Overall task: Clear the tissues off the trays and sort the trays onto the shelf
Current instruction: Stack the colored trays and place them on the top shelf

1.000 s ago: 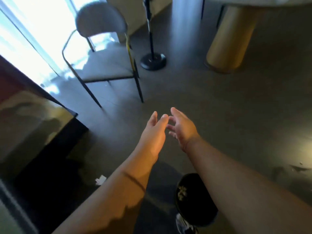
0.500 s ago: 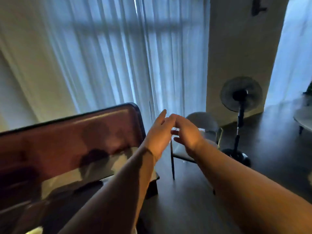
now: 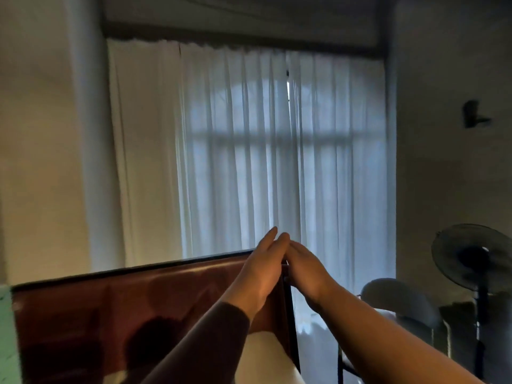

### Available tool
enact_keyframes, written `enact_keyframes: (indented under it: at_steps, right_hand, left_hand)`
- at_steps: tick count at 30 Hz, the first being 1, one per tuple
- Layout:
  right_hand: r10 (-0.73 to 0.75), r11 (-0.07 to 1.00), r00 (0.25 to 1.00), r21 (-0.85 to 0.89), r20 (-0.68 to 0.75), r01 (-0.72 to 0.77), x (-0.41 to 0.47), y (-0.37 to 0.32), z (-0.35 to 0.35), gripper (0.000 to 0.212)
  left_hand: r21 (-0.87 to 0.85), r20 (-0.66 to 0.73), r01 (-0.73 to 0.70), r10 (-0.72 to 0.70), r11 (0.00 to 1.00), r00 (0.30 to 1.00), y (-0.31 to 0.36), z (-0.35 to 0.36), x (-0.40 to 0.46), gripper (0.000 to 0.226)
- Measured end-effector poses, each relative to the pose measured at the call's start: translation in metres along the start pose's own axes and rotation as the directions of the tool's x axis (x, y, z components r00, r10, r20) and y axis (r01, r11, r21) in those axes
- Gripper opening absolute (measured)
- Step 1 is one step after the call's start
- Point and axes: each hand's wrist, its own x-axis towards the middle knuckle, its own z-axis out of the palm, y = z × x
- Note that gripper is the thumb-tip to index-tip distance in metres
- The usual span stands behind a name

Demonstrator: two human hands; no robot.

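Left hand (image 3: pixel 261 268) flat, fingers together, empty, over the glossy dark screen (image 3: pixel 144 306). Right hand (image 3: pixel 306 270) just beside it, fingertips touching, equally flat and empty. Fan (image 3: pixel 475 259) far right. Trays, tissues: out of view.

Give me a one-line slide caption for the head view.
Both hands, left and right, raised empty with fingertips touching before white curtains; no trays or tissues in view.

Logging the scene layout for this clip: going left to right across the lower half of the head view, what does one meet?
Glossy dark red panel → left hand → right hand, fingertips meeting the left's, both empty → grey chair → standing fan. White curtains hang behind the hands. No trays or tissues in view.
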Motion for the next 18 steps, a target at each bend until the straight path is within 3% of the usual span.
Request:
enact_keyframes:
  at_steps: [7,10,13,18]
  right_hand:
    - [-0.063,0.997,0.992,-0.025,0.112,0.067,0.032,-0.021,0.040,0.017]
    - [-0.047,0.998,0.987,-0.036,0.151,0.053,0.034,-0.004,0.057,0.024]
    - [-0.014,0.999,0.980,0.041,0.198,0.006,0.024,0.025,0.063,0.026]
    - [0.083,0.939,0.946,0.293,0.314,-0.180,0.005,0.076,0.065,0.036]
  left_hand:
    - [-0.130,-0.084,-0.057,0.046,0.990,0.995,0.007,-0.057,0.013,0.048]
    - [-0.191,-0.145,-0.049,0.021,0.980,0.989,-0.019,-0.065,0.014,0.052]
    - [-0.274,-0.246,-0.002,-0.068,0.962,0.967,-0.055,-0.062,0.013,0.039]
    - [-0.285,-0.298,0.051,-0.139,0.957,0.944,-0.111,-0.050,-0.016,0.041]
